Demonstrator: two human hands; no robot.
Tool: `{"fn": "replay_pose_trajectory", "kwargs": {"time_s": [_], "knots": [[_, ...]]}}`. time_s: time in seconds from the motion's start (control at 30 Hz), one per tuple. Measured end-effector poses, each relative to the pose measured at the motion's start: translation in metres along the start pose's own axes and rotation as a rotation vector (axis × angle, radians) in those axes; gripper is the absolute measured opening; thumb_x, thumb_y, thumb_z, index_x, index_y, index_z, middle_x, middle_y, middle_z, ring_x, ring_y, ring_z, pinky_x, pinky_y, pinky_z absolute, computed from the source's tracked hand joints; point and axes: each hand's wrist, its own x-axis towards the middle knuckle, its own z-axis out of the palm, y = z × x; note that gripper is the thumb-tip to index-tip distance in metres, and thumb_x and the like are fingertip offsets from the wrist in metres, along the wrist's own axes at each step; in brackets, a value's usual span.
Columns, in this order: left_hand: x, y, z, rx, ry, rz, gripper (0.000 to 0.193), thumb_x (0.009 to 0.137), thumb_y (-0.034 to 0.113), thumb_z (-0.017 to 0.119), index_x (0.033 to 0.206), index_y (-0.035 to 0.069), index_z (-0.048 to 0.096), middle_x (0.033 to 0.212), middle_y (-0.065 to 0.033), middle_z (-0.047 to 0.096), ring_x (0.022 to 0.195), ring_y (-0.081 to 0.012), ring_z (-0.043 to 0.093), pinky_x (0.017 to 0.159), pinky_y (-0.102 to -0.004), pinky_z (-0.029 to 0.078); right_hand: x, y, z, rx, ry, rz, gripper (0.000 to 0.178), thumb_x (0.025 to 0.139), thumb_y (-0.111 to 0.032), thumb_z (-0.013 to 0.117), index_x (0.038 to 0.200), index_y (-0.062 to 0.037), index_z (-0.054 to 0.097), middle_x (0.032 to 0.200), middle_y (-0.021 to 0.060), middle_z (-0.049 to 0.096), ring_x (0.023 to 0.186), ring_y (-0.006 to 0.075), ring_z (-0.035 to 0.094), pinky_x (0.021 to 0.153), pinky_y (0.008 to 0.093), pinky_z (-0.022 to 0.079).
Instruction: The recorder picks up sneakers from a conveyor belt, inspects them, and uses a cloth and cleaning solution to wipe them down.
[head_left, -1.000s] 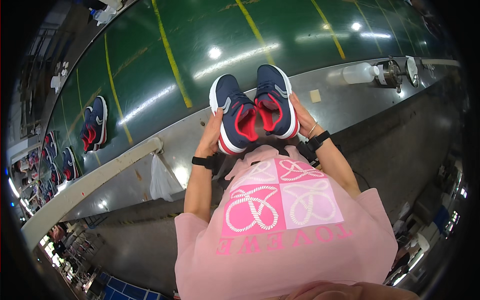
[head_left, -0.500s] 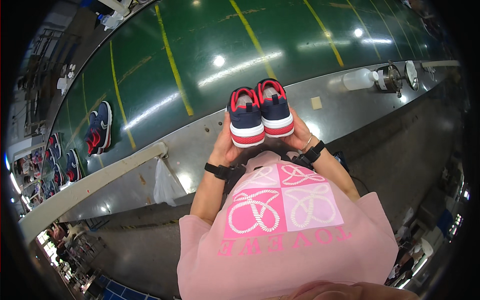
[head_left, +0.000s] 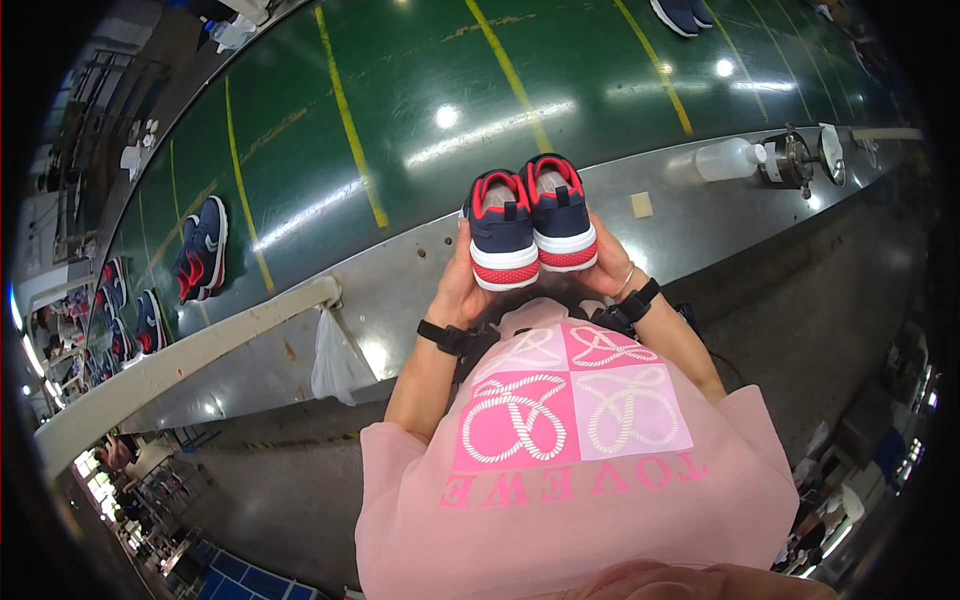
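Note:
A pair of navy sneakers with red lining and white-and-red soles is held side by side in front of my chest, heels toward me. My left hand (head_left: 460, 287) is closed around the outer side of the left sneaker (head_left: 500, 238). Around the outer side of the right sneaker (head_left: 562, 222) my right hand (head_left: 610, 265) is closed in the same way. The two shoes touch along their inner sides. Most of my fingers are hidden behind and under them. Pale stuffing shows inside both shoe openings.
Beyond lies a green belt (head_left: 400, 110) with yellow cross lines, edged by a metal ledge (head_left: 420, 290). More sneakers (head_left: 205, 250) stand at left, and dark shoes (head_left: 682, 15) at the far right. The ledge bears a white bottle (head_left: 728, 160), a metal pot (head_left: 786, 162) and a yellowish block (head_left: 641, 205). A pale rail (head_left: 200, 365) carries a plastic bag (head_left: 335, 360).
Dark shoes have come into view on the belt at the upper right. Both hands keep hold of the sneakers, which sit slightly farther right and higher in view.

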Motion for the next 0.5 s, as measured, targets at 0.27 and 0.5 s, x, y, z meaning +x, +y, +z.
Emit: {"fn": "replay_pose_trajectory", "kwargs": {"time_s": [0.27, 0.5], "knots": [[0.001, 0.000, -0.003, -0.001, 0.020, -0.007, 0.059, 0.099, 0.052, 0.036, 0.131, 0.004, 0.047, 0.125, -0.0129, 0.059, 0.110, -0.0249, 0.062, 0.092, -0.0412, 0.055, 0.000, 0.001, 0.001, -0.014, 0.010, -0.007, 0.049, 0.103, -0.044, 0.032, 0.134, -0.0109, 0.048, 0.129, 0.0052, 0.058, 0.116, 0.0181, 0.058, 0.097, 0.0349, 0.051], [0.012, -0.003, -0.026, 0.247, 0.199, 0.160, 0.055, 0.101, 0.048, 0.037, 0.134, 0.006, 0.047, 0.129, -0.0140, 0.056, 0.112, -0.0234, 0.061, 0.094, -0.0374, 0.054, 0.010, 0.015, -0.017, -0.161, 0.139, -0.117, 0.048, 0.103, -0.039, 0.035, 0.144, -0.0120, 0.034, 0.132, 0.0087, 0.054, 0.118, 0.0187, 0.056, 0.101, 0.0356, 0.047]]}}
